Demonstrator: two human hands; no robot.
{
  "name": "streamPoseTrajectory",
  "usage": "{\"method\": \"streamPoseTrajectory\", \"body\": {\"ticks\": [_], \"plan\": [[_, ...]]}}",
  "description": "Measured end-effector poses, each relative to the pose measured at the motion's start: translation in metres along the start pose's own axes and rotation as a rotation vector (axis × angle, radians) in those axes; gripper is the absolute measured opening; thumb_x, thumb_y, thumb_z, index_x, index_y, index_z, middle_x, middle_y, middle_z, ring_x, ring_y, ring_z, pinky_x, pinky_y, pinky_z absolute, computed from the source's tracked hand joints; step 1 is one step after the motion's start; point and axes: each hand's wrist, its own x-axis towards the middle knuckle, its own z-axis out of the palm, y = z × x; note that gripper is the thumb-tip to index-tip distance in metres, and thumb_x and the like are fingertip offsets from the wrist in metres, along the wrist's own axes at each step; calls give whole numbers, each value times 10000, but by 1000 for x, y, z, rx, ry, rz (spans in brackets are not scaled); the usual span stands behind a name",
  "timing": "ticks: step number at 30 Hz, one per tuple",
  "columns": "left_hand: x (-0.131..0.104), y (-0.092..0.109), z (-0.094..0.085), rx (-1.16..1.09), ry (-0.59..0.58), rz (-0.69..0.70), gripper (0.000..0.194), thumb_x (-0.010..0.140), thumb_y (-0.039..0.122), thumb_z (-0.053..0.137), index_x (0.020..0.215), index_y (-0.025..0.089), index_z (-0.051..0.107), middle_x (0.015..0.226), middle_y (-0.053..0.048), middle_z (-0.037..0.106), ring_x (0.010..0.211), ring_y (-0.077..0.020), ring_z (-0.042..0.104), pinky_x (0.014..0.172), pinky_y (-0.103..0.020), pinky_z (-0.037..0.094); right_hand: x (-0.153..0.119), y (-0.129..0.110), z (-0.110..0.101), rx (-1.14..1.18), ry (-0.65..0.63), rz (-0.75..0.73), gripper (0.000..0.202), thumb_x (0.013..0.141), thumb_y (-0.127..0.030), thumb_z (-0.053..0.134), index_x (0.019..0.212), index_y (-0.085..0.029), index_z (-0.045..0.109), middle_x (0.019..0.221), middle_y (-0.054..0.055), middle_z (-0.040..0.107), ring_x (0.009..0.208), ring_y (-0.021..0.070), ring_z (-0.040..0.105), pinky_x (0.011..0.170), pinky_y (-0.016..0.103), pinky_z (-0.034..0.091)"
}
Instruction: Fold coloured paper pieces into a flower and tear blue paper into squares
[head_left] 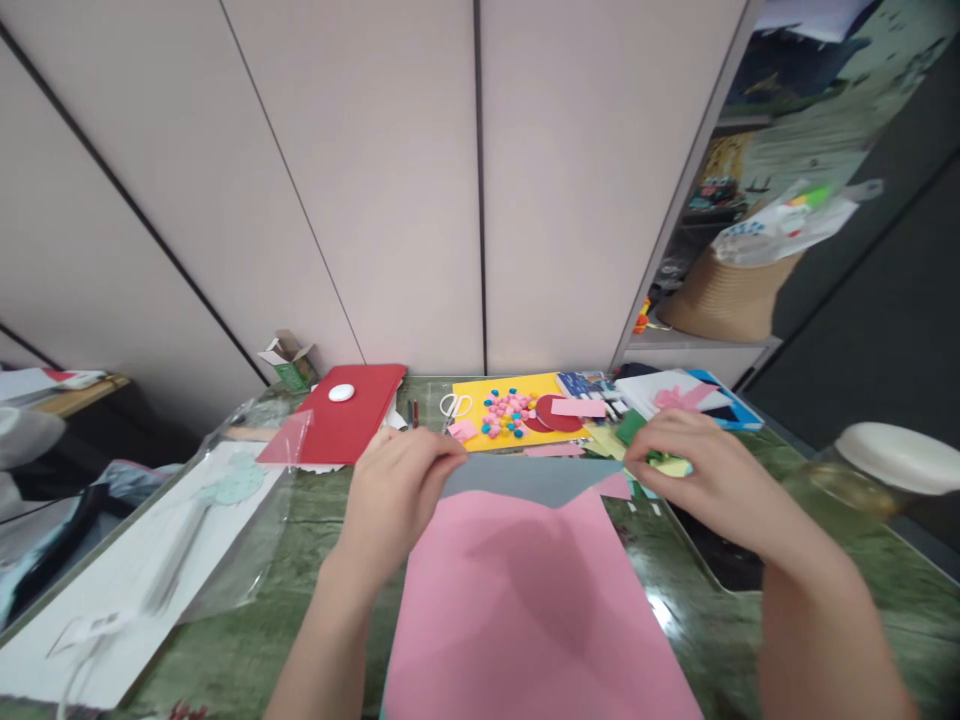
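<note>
A large pink sheet of paper (540, 610) with an uneven upper edge spreads before me. Behind that edge shows a grey-blue sheet (517, 480), its lower part covered by the pink one. My left hand (401, 490) is closed, thumb and fingers pinching the grey-blue sheet's left corner. At the opposite corner my right hand (697, 465) is closed in a pinch too, near some green and yellow paper scraps (667, 464). The exact contact under the fingertips is hard to see.
Candy-like pink and blue balls (506, 412) lie on yellow paper (469, 393), beside white-handled scissors (456, 405) and a dark red disc (562, 415). A red folder (352, 410) is left of them. On the right stand a lidded jar (862, 480) and a dark tablet-like slab (712, 545).
</note>
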Motion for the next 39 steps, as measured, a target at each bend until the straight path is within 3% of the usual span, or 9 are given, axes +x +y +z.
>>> {"method": "streamPoseTrajectory", "body": {"ticks": [3, 5, 7, 9, 12, 16, 21, 30, 39], "plan": [[1, -7, -4, 6, 1, -82, 130, 865, 243, 472, 795, 208, 576, 777, 17, 656, 673, -126, 532, 650, -259, 373, -5, 19, -1, -252, 91, 160, 120, 773, -256, 524, 679, -219, 589, 715, 33, 618, 783, 234, 537, 716, 401, 350], [1, -8, -4, -10, -8, -121, 120, 860, 254, 484, 798, 214, 577, 793, 17, 657, 693, -133, 532, 660, -258, 378, -7, 20, -4, -339, 197, 246, 131, 779, -287, 525, 698, -219, 601, 740, 51, 634, 782, 254, 547, 690, 407, 351], [2, -4, 0, -40, -54, -124, 105, 852, 264, 502, 799, 218, 581, 791, 22, 657, 695, -135, 536, 657, -258, 377, -9, 6, -6, -265, 309, 221, 133, 793, -304, 524, 738, -217, 608, 785, 52, 646, 787, 237, 557, 691, 385, 377], [2, 3, 8, -88, -110, -99, 98, 846, 263, 513, 795, 214, 582, 775, 25, 660, 671, -128, 539, 648, -260, 376, -7, -20, -4, -122, 406, 92, 141, 814, -314, 512, 827, -215, 612, 847, 54, 645, 854, 222, 557, 764, 376, 400], [1, 17, 17, -170, -154, -47, 96, 844, 242, 519, 779, 212, 582, 760, 32, 666, 644, -115, 542, 651, -260, 379, -3, -60, 5, -4, 300, -78, 190, 813, -290, 533, 988, -247, 593, 916, 40, 642, 902, 210, 540, 831, 379, 390], [0, 28, 21, -239, -134, -25, 90, 836, 207, 530, 758, 210, 575, 740, 45, 669, 636, -103, 546, 653, -255, 382, 2, -81, 17, 39, 253, -144, 123, 831, -237, 515, 917, -263, 598, 871, 14, 646, 854, 185, 533, 900, 409, 338], [0, 33, 22, -253, -128, -3, 101, 833, 197, 531, 745, 210, 579, 732, 54, 675, 639, -97, 570, 674, -258, 391, 4, -75, 20, 52, 211, -126, 108, 840, -222, 483, 825, -246, 587, 802, 7, 635, 820, 169, 532, 876, 390, 347], [-7, 40, 39, -232, -117, 97, 116, 864, 195, 497, 769, 191, 565, 718, 48, 671, 641, -97, 577, 650, -276, 348, 8, -80, 23, 125, 184, -125, 109, 769, -153, 518, 710, -228, 570, 678, -14, 608, 762, 161, 518, 860, 386, 340], [-3, 16, 5, -166, -17, 18, 93, 843, 176, 511, 770, 205, 561, 716, 36, 651, 625, -102, 523, 627, -241, 380, 3, -39, 2, 98, 83, -90, 94, 736, -163, 539, 732, -245, 584, 754, -7, 599, 825, 179, 520, 826, 365, 364]]}}
